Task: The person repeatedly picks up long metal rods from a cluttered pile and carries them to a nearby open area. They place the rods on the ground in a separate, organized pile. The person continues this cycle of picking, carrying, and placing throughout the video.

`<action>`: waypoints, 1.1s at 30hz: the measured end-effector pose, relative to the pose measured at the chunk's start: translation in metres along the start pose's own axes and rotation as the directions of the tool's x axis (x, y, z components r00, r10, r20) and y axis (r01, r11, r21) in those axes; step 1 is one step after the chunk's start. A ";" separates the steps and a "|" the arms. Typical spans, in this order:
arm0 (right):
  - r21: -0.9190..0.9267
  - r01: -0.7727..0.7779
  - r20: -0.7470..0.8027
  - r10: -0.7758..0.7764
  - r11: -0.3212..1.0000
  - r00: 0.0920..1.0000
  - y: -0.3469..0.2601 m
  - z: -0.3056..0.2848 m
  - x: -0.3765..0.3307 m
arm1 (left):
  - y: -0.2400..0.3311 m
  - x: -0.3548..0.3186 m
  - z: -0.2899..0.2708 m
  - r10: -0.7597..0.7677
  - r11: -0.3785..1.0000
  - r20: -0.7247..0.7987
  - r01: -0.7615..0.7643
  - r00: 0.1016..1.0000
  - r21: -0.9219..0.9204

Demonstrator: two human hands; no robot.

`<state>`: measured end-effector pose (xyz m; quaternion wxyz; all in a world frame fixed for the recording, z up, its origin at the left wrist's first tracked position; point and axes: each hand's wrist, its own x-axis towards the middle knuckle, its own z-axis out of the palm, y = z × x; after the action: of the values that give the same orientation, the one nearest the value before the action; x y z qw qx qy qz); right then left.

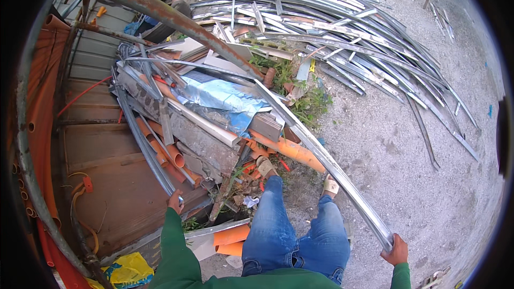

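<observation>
My right hand (396,250) is wrapped round the near end of a long, shiny metal channel (334,170). From there the channel slants up and left to the debris heap, passing over an orange pipe. On the left, my left hand (175,202) is closed on the lower end of grey metal channels (140,138), which run up along the left side of the heap. How many lengths it grips I cannot tell. Both forearms are in green sleeves, and my feet in sandals stand at the heap's edge.
A large pile of metal channels (342,32) spreads over the gravel ahead. The heap holds boards, a blue plastic sheet (222,99) and orange pipes (292,151). A rusty scaffold tube (160,13) crosses the upper left. A yellow bag (128,270) lies at the lower left.
</observation>
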<state>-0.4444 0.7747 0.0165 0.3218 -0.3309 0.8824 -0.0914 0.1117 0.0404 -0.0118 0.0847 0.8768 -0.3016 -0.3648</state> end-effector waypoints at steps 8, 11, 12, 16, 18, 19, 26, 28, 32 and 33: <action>0.086 -0.301 0.021 0.301 0.950 0.953 0.030 -0.030 -0.166 | 0.014 -0.060 -0.027 0.055 0.998 0.038 -0.055 0.998 -0.001; 0.055 -0.220 -0.077 0.224 0.974 0.972 0.034 -0.050 -0.150 | 0.003 -0.103 -0.026 0.047 0.996 0.061 -0.042 0.997 -0.082; 0.084 -0.189 -0.101 0.197 0.978 0.975 0.031 -0.058 -0.129 | 0.003 -0.116 -0.021 0.054 0.992 0.060 -0.047 0.997 -0.114; 0.077 0.012 -0.256 0.008 0.997 0.967 0.029 -0.071 -0.006 | 0.044 -0.179 -0.024 0.094 0.962 0.095 -0.066 0.991 -0.266; -0.062 0.069 -0.416 -0.088 0.996 0.905 -0.010 -0.113 0.082 | 0.064 -0.200 -0.035 0.134 0.961 0.110 -0.102 0.985 -0.256; -0.141 0.059 -0.497 -0.122 0.988 0.859 -0.038 -0.138 0.125 | 0.069 -0.210 -0.047 0.148 0.953 0.111 -0.112 0.983 -0.282; -0.105 0.680 -0.750 -0.507 0.726 0.426 -0.286 -0.180 0.251 | -0.047 -0.340 0.029 0.094 0.925 0.420 0.077 0.903 -0.373; 0.293 0.715 -0.461 -0.561 0.635 0.687 -0.360 -0.132 0.232 | -0.090 -0.356 0.053 0.125 0.882 0.442 0.104 0.888 -0.459; 0.562 0.231 0.482 -0.542 0.794 0.688 -0.474 -0.031 0.180 | -0.110 -0.415 0.057 0.144 0.863 0.491 0.134 0.859 -0.488; 0.531 0.104 0.632 -0.474 0.841 0.613 -0.495 -0.007 0.179 | -0.097 -0.426 0.056 0.152 0.876 0.495 0.115 0.856 -0.468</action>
<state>-0.2923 0.2810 0.1162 0.6988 -0.3983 0.5599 -0.1989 -0.1165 0.3746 0.1633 0.2195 0.6940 -0.2214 -0.6490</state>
